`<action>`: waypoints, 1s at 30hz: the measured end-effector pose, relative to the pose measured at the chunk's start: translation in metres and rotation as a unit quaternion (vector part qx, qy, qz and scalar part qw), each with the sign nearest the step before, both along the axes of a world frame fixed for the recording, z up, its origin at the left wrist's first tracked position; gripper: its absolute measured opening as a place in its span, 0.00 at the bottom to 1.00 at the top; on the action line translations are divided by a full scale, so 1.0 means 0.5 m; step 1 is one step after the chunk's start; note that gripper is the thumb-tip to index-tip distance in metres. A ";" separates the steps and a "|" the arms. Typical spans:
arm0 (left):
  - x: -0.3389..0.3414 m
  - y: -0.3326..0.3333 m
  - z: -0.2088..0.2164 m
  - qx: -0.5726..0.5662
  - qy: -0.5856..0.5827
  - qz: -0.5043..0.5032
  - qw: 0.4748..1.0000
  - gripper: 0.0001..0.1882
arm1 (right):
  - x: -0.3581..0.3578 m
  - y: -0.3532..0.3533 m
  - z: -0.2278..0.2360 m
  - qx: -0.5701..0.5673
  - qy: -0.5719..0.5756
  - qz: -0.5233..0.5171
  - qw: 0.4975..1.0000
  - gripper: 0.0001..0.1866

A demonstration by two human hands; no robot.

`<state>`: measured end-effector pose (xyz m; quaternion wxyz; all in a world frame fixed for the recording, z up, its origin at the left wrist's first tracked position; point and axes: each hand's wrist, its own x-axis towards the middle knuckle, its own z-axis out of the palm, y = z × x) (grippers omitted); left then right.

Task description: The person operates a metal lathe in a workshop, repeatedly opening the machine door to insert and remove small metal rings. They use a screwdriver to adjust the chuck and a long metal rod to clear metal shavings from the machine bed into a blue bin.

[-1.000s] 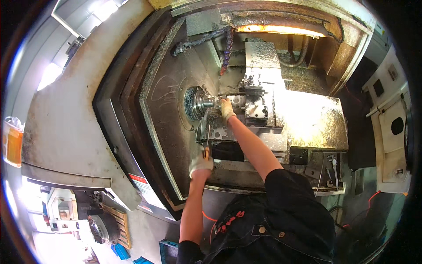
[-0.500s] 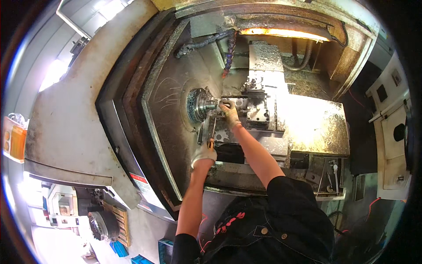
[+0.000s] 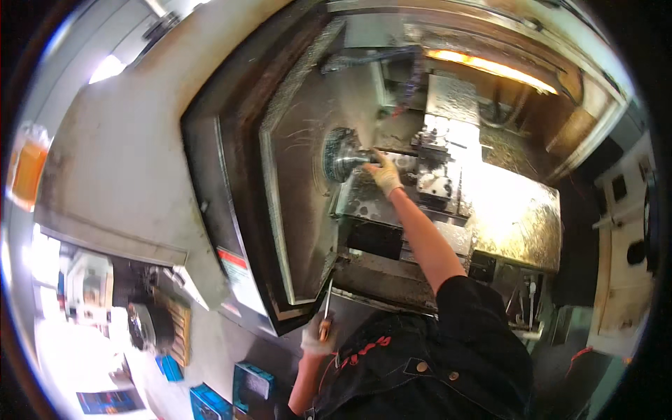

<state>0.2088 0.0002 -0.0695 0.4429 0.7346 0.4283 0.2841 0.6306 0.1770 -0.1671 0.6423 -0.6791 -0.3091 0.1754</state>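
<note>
My left hand [image 3: 315, 341], in a light glove, is closed round the orange handle of a screwdriver [image 3: 325, 327] with a thin metal shaft pointing up. It is low in front of my body, outside the machine. Inside the lathe, my gloved right hand [image 3: 386, 176] grips the end of a round metal workpiece [image 3: 363, 158], thumb and fingers about it. That workpiece sticks out of the dark, ridged chuck [image 3: 339, 155]. Motion blurs the picture, and my fingers hide part of the workpiece's end.
Right of my right hand stands the tool block [image 3: 434, 183] on its slide. A shiny, chip-strewn cover [image 3: 516, 217] lies farther right. The thick door frame [image 3: 245, 168] borders the opening at left. Blue bins [image 3: 210, 402] stand on the floor at lower left.
My left hand has drawn back from below the chuck toward my body, bringing the screwdriver out of the machine. My right hand stays at the workpiece. The whole view has shifted.
</note>
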 end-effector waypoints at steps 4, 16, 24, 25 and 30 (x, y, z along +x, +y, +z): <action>-0.246 0.024 0.005 0.025 0.078 0.056 0.995 0.06 | -0.004 -0.021 0.041 -0.050 0.122 0.045 0.990 0.29; -0.236 0.343 0.441 0.365 0.237 -0.009 0.900 0.15 | 0.010 -0.030 0.061 -0.039 -0.054 0.037 0.997 0.28; -0.247 0.393 0.425 0.377 0.184 -0.107 0.901 0.22 | 0.017 -0.026 0.034 -0.019 -0.032 0.030 0.999 0.29; -0.249 0.396 0.428 0.403 0.221 -0.107 0.882 0.23 | 0.020 -0.027 0.028 0.004 -0.040 0.028 0.999 0.29; -0.219 0.379 0.436 0.377 0.252 -0.061 0.889 0.20 | 0.004 -0.022 0.009 0.043 -0.064 -0.005 0.997 0.29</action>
